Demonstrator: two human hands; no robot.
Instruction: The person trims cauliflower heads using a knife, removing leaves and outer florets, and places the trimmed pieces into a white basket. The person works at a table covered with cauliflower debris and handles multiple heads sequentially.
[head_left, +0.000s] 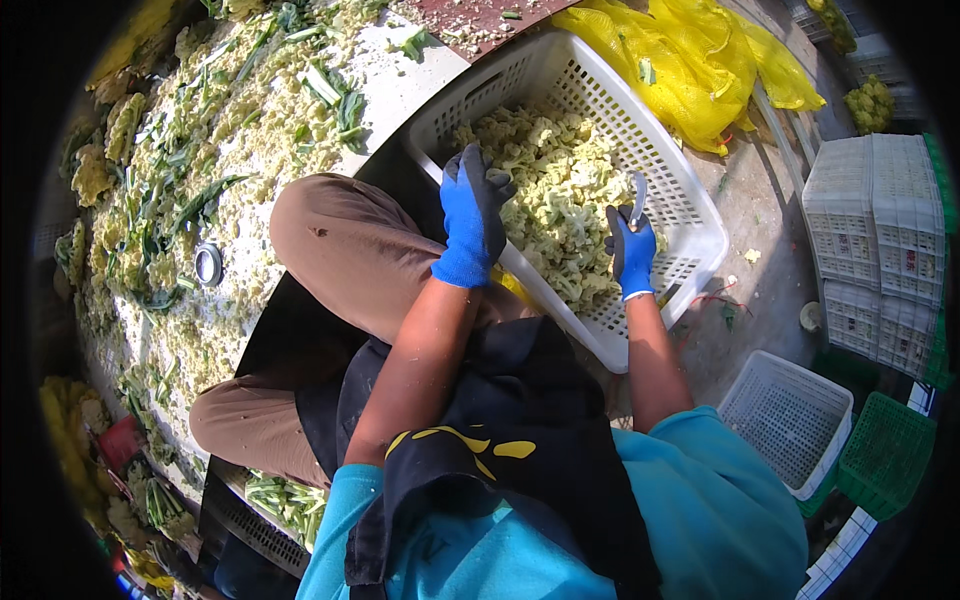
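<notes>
My right hand (633, 247), in a blue knit glove with dark coated fingers, grips a small knife with a curved blade (640, 196). It is over the right part of a white perforated plastic crate (679, 184). Cut cauliflower florets (559, 187) are heaped in that crate. Above the crate's near left rim is my left hand (474, 214), in a matching glove. Its fingers are curled, and whether anything lies inside them is hidden.
Left of my knees, a pale tabletop (390, 90) carries cauliflower crumbs, leaves and a small round container (208, 265). Yellow mesh sacks (675, 60) lie beyond the crate. Stacked white crates (874, 240), another white crate (787, 420) and a green crate (886, 454) stand right. Stalks (289, 502) fill a lower-left crate.
</notes>
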